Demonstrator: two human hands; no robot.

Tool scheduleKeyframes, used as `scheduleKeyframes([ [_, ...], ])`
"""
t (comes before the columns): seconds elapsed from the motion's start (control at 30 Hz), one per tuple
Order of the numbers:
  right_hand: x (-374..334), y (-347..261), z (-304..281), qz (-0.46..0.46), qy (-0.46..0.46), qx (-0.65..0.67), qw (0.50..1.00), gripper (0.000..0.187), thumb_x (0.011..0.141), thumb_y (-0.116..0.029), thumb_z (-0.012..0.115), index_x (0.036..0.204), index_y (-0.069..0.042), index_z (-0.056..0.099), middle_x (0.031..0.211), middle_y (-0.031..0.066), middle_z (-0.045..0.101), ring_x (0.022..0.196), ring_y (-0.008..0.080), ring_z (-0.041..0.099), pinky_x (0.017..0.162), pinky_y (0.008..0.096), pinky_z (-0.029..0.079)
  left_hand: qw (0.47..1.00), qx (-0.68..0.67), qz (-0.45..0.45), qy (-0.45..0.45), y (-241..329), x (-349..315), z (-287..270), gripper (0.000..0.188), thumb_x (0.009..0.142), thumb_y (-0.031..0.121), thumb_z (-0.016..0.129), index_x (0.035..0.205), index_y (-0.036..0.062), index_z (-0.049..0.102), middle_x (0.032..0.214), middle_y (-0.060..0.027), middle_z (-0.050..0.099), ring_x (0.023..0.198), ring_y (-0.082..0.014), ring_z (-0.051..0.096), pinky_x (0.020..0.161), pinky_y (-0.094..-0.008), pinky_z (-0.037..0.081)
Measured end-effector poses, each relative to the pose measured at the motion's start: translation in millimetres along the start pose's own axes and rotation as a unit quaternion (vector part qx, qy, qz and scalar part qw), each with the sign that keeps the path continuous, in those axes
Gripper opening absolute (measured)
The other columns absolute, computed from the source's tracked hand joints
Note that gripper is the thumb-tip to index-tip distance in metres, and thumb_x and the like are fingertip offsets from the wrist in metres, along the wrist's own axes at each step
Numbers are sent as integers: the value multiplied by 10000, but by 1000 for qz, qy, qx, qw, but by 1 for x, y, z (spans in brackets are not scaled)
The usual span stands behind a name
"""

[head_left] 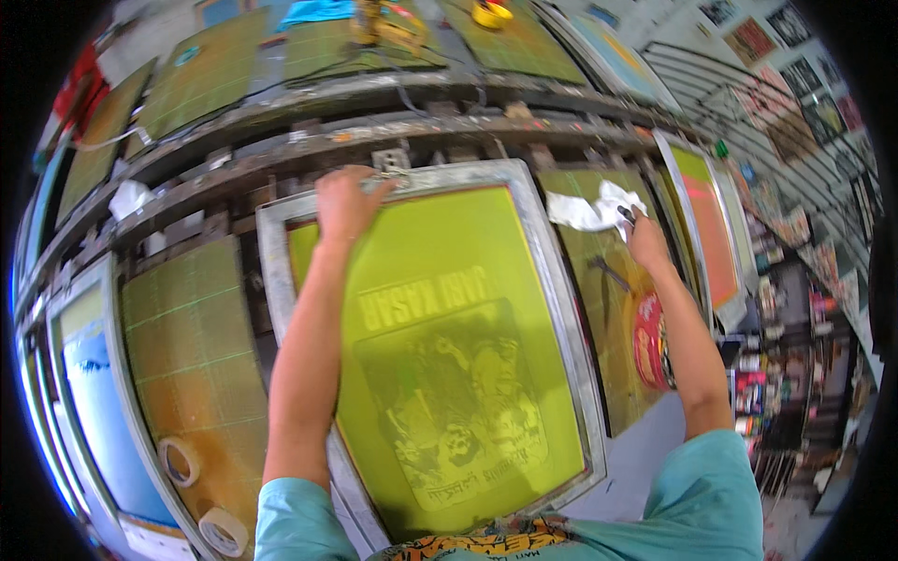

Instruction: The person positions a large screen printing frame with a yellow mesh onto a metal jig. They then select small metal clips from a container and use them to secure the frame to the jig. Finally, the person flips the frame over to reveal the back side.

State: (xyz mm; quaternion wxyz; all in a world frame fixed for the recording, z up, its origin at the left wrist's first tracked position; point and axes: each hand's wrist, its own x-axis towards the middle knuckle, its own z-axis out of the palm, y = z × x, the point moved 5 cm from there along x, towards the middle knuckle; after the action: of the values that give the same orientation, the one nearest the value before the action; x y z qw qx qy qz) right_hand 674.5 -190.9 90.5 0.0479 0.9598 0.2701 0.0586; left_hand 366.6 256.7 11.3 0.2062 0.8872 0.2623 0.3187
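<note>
In front of me a silk-screen frame [552, 309] with grey edges and yellow-green mesh lies on the bench; its mesh bears a picture and lettering. My left hand [346, 204] is closed over the frame's far edge at the left, its thumb reaching toward a metal clamp [391, 168]. To the right, my right hand [648, 240] is closed around a small dark object [626, 215], whose kind I cannot make out. That hand is beside a crumpled white tissue [591, 209], above a greenish printing board [608, 318].
A red round tin [650, 341] sits under my right forearm. Two tape rolls [223, 531] lie on the left board [192, 327]. More screens, including a blue one [98, 402], line the bench. Across the wooden rails [309, 131] stand further boards and a yellow container [491, 14].
</note>
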Motion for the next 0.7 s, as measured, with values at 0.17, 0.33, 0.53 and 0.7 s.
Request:
scheduleKeyframes([
  [0.17,-31,58,43,-41,-23,56,997,637,872,-9,587,1489,-17,428,1275,277,594,1142,440,590,981,495,480,999,-24,-15,-19,9,4,-7,507,793,487,807,1008,29,774,1031,-175,752,968,-346,716,889,-422,544],
  [0.33,-64,26,21,-93,-16,26,995,484,867,-25,621,1348,-36,565,1235,209,610,1152,405,577,1002,460,469,999,-11,-42,-31,9,2,-13,501,809,499,787,979,28,773,1004,-177,749,964,-356,698,924,-428,499],
  [0.53,-85,-8,31,-94,-63,103,988,332,899,-145,701,1193,-11,627,1193,201,640,1111,396,597,949,448,484,997,-40,-50,-39,5,-1,-8,498,805,496,790,982,30,773,993,-173,750,978,-353,691,945,-431,482],
  [0.7,-69,-5,37,-134,-167,80,974,253,937,-129,678,1150,-5,618,1018,145,660,952,285,628,832,375,494,999,-31,-20,-28,11,4,-9,486,799,463,809,1009,26,777,1026,-179,751,980,-348,713,903,-416,538],
])
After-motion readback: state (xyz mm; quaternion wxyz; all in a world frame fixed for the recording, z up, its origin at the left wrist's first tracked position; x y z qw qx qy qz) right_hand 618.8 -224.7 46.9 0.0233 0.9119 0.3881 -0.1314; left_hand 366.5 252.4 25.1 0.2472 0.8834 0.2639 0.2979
